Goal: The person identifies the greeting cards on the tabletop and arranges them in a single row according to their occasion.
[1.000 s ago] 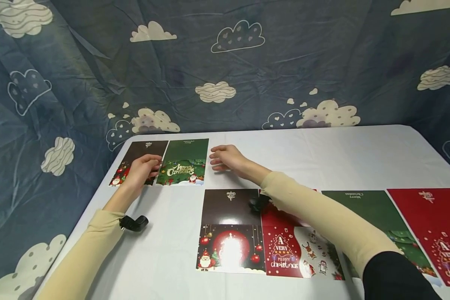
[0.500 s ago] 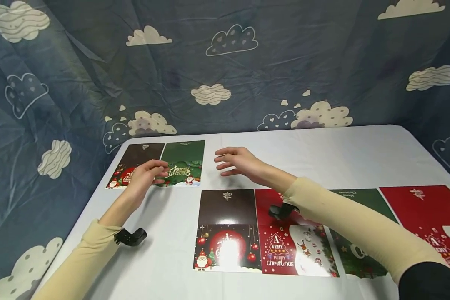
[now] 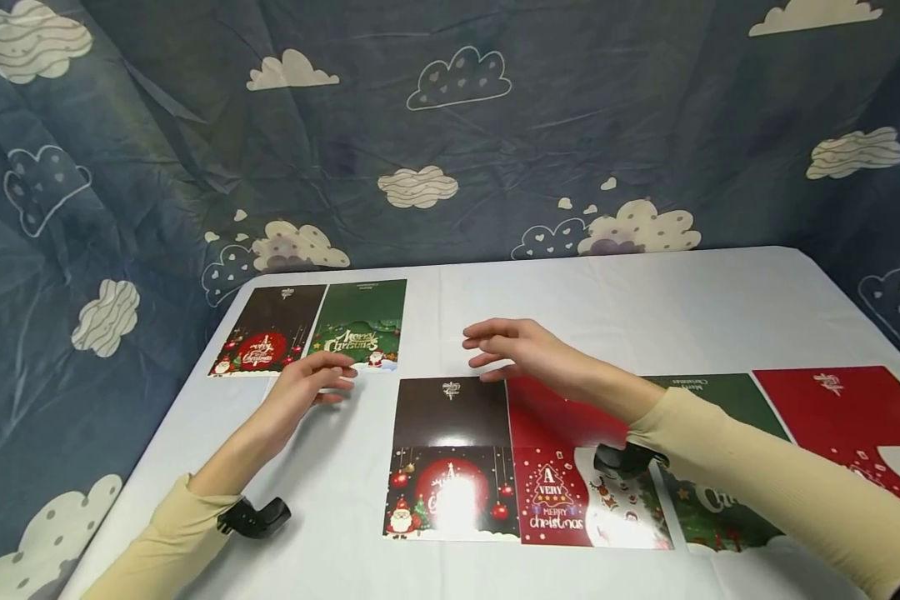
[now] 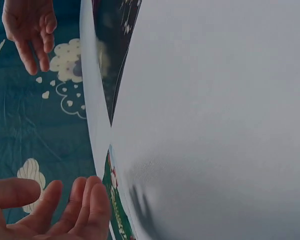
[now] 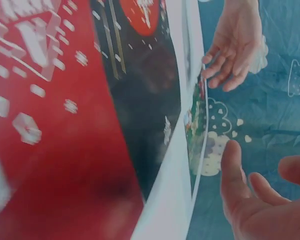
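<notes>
White tablecloth (image 3: 645, 308) before me bears Christmas cards (image 3: 450, 417) in two rows, seemingly spread so each design shows, while the left hand (image 3: 303, 393) and right hand (image 3: 534, 350) hover near, relaxed and empty.

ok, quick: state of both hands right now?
Left hand: open, holding nothing.
Right hand: open, holding nothing.

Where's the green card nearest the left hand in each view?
Head: green card, left of centre, just beyond the left hand.
Left wrist: green card, a strip low and left of centre.
Right wrist: green card, a thin strip right of centre.
Shared landmark: the left hand.
</notes>
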{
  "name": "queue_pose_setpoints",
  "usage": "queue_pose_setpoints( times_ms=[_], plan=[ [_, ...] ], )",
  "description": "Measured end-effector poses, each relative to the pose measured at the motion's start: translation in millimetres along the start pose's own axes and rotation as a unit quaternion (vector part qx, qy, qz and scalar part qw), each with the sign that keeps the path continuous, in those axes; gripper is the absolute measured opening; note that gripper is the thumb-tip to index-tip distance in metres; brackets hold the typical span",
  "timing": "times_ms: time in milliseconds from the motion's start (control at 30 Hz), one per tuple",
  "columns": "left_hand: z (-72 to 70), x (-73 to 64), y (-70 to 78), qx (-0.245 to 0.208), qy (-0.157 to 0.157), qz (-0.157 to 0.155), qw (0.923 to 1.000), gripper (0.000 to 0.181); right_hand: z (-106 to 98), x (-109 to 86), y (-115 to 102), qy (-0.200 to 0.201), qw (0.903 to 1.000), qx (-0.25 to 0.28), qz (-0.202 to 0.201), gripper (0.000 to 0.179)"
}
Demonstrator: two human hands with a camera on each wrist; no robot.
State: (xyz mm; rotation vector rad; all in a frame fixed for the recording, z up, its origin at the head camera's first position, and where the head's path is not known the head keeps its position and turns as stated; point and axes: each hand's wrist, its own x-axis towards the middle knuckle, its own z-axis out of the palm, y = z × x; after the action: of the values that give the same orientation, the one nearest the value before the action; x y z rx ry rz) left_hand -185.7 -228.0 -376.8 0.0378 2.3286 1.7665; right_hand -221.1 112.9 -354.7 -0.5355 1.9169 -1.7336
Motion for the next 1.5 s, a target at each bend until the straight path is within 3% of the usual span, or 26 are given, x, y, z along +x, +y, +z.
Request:
queue_pose_setpoints(
  times_ms=[267, 467, 833, 1100, 1333, 1500],
  plan=[
    [1.3, -31.7, -6.0, 0.004, -0.096, -0.049, 0.9942, 0.039, -3, -45.0, 8, -0.025, 0.9986, -0.031, 0.036, 0.045],
    [12.3, -43.1, -7.5, -0.013, -0.130, -0.053, 0.9901, 0.043, 5, -71.1, 15, -0.036, 0.9963, -0.034, 0.071, 0.048],
    [37.4, -53.0, -8.3, -0.024, -0.118, -0.059, 0.9910, 0.048, 24, -85.0, 28, -0.047, 0.9946, -0.019, 0.091, 0.054],
    [42.5, -55.6, -6.7, -0.030, -0.123, -0.058, 0.9902, 0.047, 28, -86.7, 32, -0.046, 0.9933, 0.010, 0.106, 0.055],
    [39.9, -52.7, -10.3, -0.084, -0.137, -0.072, 0.9843, 0.046, 28, -88.0, 36, -0.044, 0.9933, 0.025, 0.103, 0.054],
    [42.7, -47.1, -15.5, -0.138, -0.117, -0.074, 0.9808, 0.045, 29, -90.0, 37, -0.042, 0.9932, 0.027, 0.106, 0.055]
  ],
)
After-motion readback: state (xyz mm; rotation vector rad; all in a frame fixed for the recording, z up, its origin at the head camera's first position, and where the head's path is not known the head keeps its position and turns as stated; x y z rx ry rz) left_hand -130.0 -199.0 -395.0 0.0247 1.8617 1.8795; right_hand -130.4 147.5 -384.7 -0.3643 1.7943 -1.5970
